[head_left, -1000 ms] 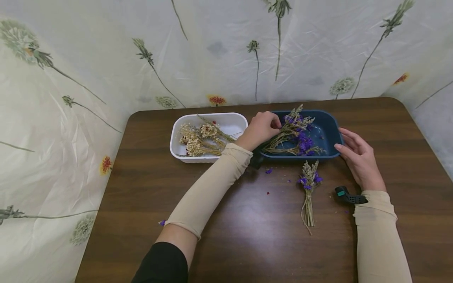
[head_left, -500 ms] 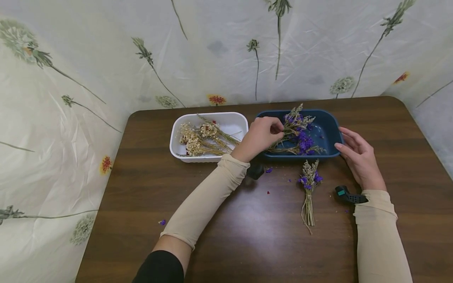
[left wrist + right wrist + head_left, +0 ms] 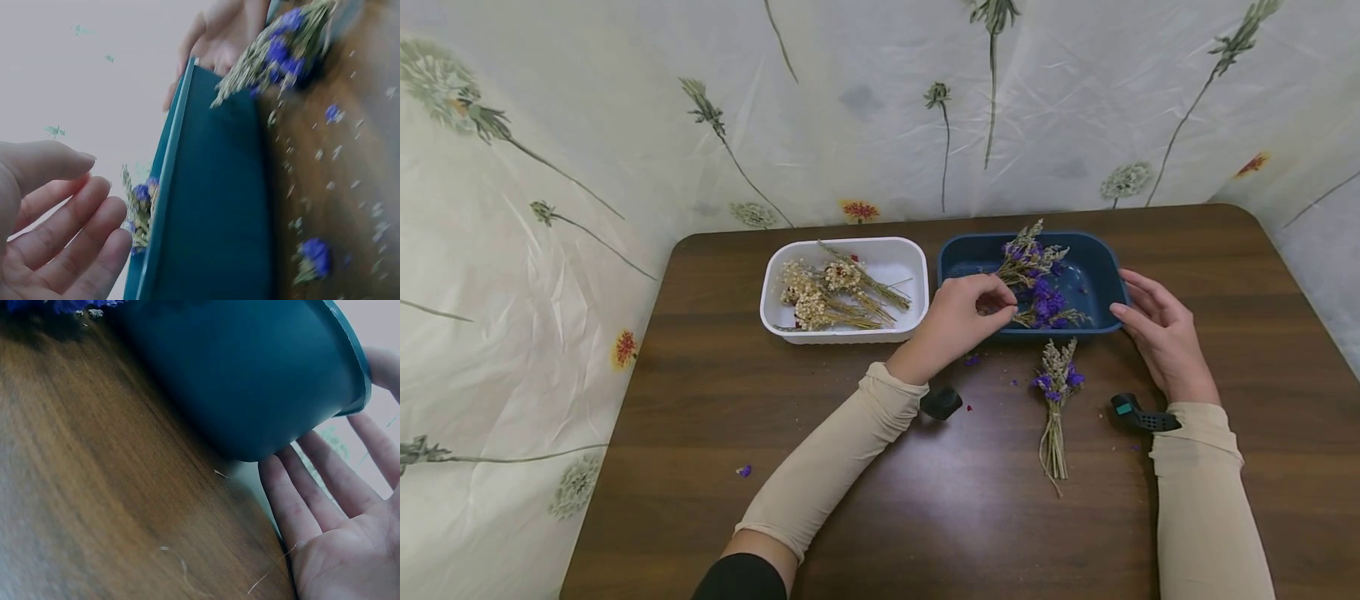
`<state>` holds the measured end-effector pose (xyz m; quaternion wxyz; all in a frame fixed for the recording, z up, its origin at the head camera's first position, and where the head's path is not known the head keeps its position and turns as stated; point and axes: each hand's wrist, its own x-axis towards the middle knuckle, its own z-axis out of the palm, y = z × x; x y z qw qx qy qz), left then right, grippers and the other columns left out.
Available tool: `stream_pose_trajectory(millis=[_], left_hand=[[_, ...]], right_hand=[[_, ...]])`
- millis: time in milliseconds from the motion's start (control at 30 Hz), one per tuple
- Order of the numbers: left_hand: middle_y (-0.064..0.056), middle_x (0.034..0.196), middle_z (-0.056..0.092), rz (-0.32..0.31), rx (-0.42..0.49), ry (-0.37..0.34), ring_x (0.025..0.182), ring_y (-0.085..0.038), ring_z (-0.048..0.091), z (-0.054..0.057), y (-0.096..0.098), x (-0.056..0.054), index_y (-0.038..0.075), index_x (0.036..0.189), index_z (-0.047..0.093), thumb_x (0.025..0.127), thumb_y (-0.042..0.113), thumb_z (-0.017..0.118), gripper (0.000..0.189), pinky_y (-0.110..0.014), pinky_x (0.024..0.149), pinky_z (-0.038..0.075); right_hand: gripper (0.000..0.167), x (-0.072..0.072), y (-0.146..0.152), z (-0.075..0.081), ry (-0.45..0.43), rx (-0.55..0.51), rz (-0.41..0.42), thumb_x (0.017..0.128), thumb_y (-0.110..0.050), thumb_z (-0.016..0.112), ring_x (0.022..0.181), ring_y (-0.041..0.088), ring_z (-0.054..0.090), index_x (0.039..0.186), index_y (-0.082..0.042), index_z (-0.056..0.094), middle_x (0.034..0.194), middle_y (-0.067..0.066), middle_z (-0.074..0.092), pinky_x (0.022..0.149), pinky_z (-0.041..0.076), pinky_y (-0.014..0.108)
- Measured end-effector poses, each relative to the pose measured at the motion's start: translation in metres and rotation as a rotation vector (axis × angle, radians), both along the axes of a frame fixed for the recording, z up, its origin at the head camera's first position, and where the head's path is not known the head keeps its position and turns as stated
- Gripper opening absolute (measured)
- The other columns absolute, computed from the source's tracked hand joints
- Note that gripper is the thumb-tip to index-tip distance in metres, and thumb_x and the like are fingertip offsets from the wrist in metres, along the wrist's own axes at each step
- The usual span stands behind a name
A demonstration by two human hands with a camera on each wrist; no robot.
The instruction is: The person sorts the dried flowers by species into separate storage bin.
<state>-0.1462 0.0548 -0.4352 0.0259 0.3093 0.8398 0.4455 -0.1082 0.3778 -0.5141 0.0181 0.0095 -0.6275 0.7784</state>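
Note:
In the head view my left hand (image 3: 972, 315) hovers over the near left part of the blue plastic tub (image 3: 1101, 287), thumb and fingers loosely bent. Nothing shows between its fingertips (image 3: 84, 159) in the left wrist view. Bunches of dried purple flowers (image 3: 1047, 302) with pale grassy stems lie in the tub; my left hand hides part of their stems. My right hand (image 3: 1165, 333) rests against the tub's right end, its fingers (image 3: 337, 472) straight along the outer wall and the thumb at the rim. A tied dried-flower bunch (image 3: 1055, 408) lies on the table before the tub.
A white plastic tub (image 3: 913, 250) with several cream dried-flower bunches (image 3: 820, 296) stands left of the blue one. Loose purple petals (image 3: 744, 471) and crumbs dot the wooden table (image 3: 925, 517). A flower-printed sheet (image 3: 865, 108) hangs close behind the table.
My left hand has drawn toward the near side of the blue tub, off the upper bunch and its stems, uncovering the tub's back left corner. My right hand has stayed in place.

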Motion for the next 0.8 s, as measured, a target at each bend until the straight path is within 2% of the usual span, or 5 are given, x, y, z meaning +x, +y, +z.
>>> stream_pose_trajectory(millis=[233, 500, 800], left_hand=[[0.003, 0.096, 0.075, -0.050, -0.005, -0.022, 0.083, 0.004, 0.064, -0.004, 0.003, 0.021, 0.014, 0.099, 0.075, 0.097, 0.017, 0.073, 0.005, -0.015, 0.081, 0.055], [0.005, 0.092, 0.074, -0.103, -0.039, -0.048, 0.078, 0.008, 0.062, -0.008, 0.009, 0.043, 0.014, 0.095, 0.074, 0.096, 0.021, 0.076, 0.008, -0.009, 0.076, 0.052], [0.009, 0.089, 0.072, -0.125, -0.091, -0.016, 0.079, 0.002, 0.064, -0.018, 0.017, 0.062, 0.015, 0.095, 0.075, 0.091, 0.030, 0.081, 0.016, -0.002, 0.072, 0.045]], right_hand=[[0.057, 0.001, -0.001, 0.001, -0.005, 0.000, -0.004, 0.102, -0.001, 0.060, 0.129, 0.011, 0.059, 0.156, -0.007, 0.044, 0.152, 0.008, 0.050, 0.095, 0.053, 0.014], [0.056, 0.000, 0.000, 0.001, -0.002, -0.010, 0.003, 0.102, -0.001, 0.061, 0.129, 0.011, 0.058, 0.156, -0.007, 0.045, 0.152, 0.008, 0.050, 0.096, 0.053, 0.014], [0.057, 0.000, 0.000, 0.000, -0.004, -0.010, 0.002, 0.102, -0.002, 0.061, 0.129, 0.011, 0.059, 0.156, -0.007, 0.044, 0.152, 0.008, 0.050, 0.096, 0.053, 0.015]])
